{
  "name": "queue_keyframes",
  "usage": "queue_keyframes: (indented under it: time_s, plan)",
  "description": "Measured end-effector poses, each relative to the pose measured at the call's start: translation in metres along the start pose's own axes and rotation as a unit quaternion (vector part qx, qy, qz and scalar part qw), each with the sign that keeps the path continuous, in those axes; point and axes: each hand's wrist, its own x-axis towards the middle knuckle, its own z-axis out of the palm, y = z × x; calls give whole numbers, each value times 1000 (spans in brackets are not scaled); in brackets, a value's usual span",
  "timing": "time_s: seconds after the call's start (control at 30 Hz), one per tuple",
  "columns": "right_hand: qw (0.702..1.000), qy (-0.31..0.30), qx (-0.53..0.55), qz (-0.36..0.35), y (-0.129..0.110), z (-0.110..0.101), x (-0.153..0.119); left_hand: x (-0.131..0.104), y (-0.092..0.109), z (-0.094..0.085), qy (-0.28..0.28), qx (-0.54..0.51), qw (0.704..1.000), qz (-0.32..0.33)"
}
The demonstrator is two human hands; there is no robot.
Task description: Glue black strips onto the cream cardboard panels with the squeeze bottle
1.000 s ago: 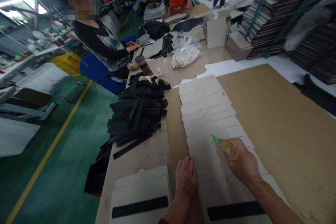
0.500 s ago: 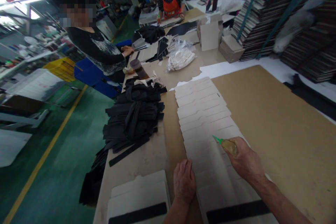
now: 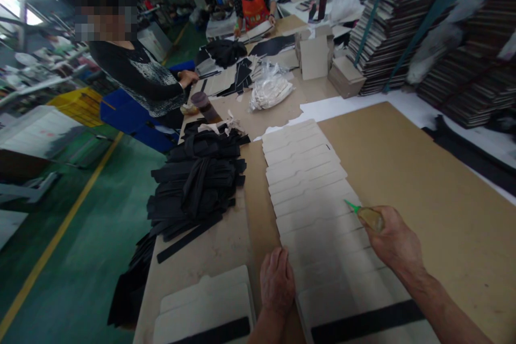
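Observation:
My right hand point(image 3: 397, 239) is wrapped round a small amber glue bottle point(image 3: 371, 219) with a green nozzle, tilted over the row of overlapping pale boards point(image 3: 308, 188). The nozzle tip is just above the boards, near their right side. My left hand point(image 3: 278, 279) rests at the left edge of the row, fingers together; whether they pinch anything is hidden. A black strip point(image 3: 363, 322) lies across the nearest board. To the left, another pale board stack point(image 3: 207, 301) carries a black strip point(image 3: 226, 331) too.
A heap of black strips point(image 3: 197, 183) lies left of the boards. Beyond are a dark jar point(image 3: 205, 106), a plastic bag point(image 3: 270, 88) and a carton point(image 3: 316, 56). Tall board stacks point(image 3: 395, 16) stand back right. Two people work at the table's far side.
My right hand has moved right with the bottle, its nozzle now nearer the boards' right edge. My left hand stays at the boards' left edge. The view has shifted slightly.

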Motion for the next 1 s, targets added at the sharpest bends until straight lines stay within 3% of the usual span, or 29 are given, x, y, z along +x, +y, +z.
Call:
queue_keyframes:
  time_s: [0.23,0.43,0.6,0.77,0.87,1.0]
  plan:
    - [997,-33,53,-41,-3,4,-4,4,0,-3,7,4,1000,7]
    - [1000,23,13,10,17,-1,7,2,-1,-1,-11,-1,1000,0]
    - [999,-24,44,-7,9,1,1,1,0,0,5,1,1000,-6]
    - [999,10,28,36,13,-4,5,2,1,-1,11,-8,1000,-5]
    - [999,-6,44,31,4,0,0,3,1,-2,6,-5,1000,-2]
    - [991,-59,114,-44,-20,12,-19,2,0,-1,-1,1,1000,-1]
